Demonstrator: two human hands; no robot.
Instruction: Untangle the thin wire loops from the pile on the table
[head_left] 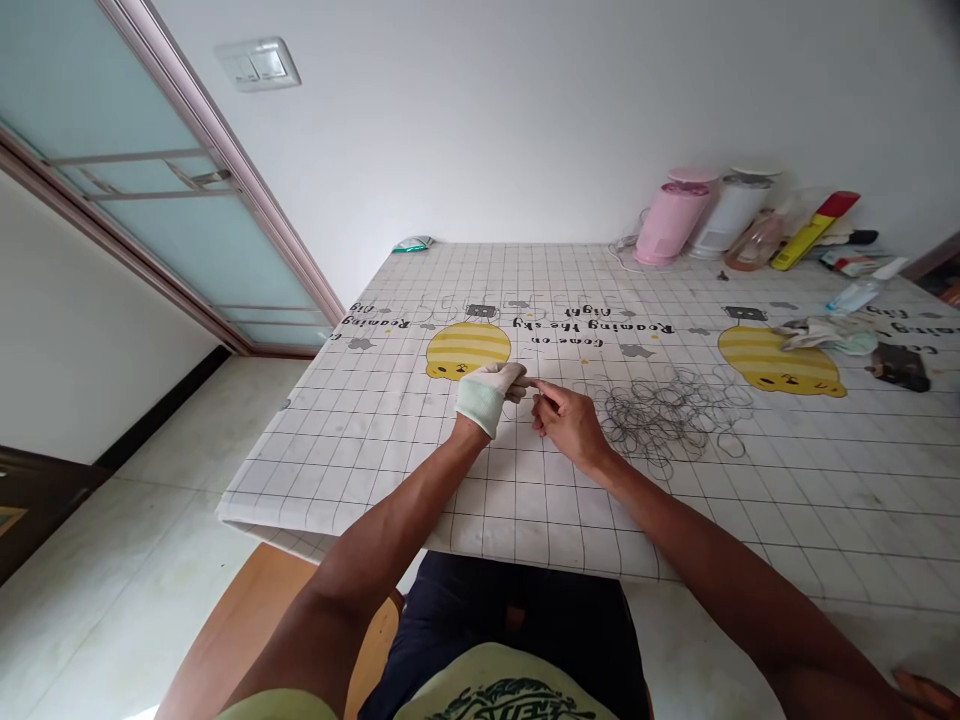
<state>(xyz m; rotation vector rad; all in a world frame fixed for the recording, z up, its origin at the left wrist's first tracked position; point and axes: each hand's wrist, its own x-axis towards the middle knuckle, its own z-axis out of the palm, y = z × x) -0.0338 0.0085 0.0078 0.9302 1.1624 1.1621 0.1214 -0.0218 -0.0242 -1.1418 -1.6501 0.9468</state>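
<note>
My left hand (492, 392) wears a pale glove with a light green cuff, its fingers pressed together. Bare, my right hand (568, 420) meets it at the fingertips, index finger extended toward the glove and the other fingers curled. Whatever lies between the fingertips is too small to make out. A tangled heap of thin dark wire-like loops (660, 418) lies on the checked tablecloth (360, 440) just right of my right hand.
Along the wall at the back right stand a pink cylinder (672, 222), a white cylinder (726, 218), bottles and a yellow-red box (814, 232). A crumpled glove (832, 334) and a dark object (900, 368) lie at the right. A green packet (412, 244) sits at the back left.
</note>
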